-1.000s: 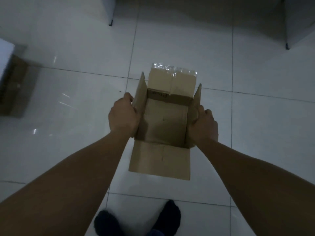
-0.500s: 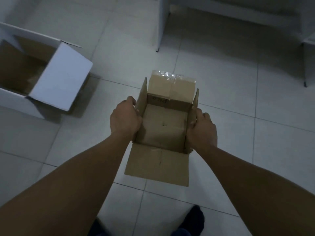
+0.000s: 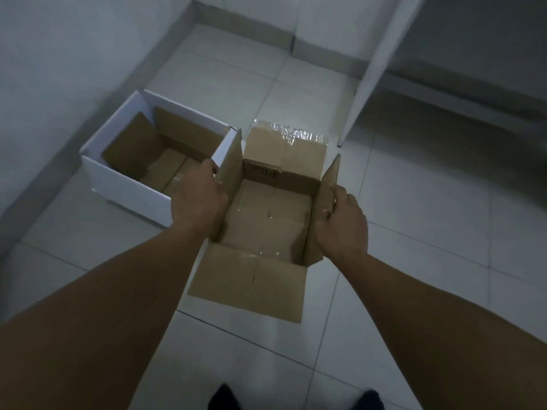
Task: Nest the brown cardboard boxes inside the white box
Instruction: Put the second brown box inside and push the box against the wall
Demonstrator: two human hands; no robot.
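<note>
Both hands are gripping an open brown cardboard box by its opposite side walls and carrying it above the tiled floor. The left hand is clamping the left wall just below its raised flap, with the fingers wrapped out of sight on the outer face. The right hand is pinching the right wall, thumb on the inner face and fingers curled around the outside. All four flaps of this box are standing open; the near flap is hanging toward the person and the far flap is carrying a strip of clear tape along its edge.

The white box is sitting on the floor to the left, close to a wall, with its top open. Its interior is showing brown cardboard, which could be a smaller brown box already nested there or simply the unpainted lining; the dim light is not allowing a firm call. The carried box is hovering just beside the white box's right wall, the raised left flap overlapping that corner in the head view.

Judging by this layout, the task is partway along: the brown box is lifted and brought next to its target, but it is not yet over the opening. What is left is shifting it leftward, lining up its walls with the white rim, and lowering it inside.
</note>
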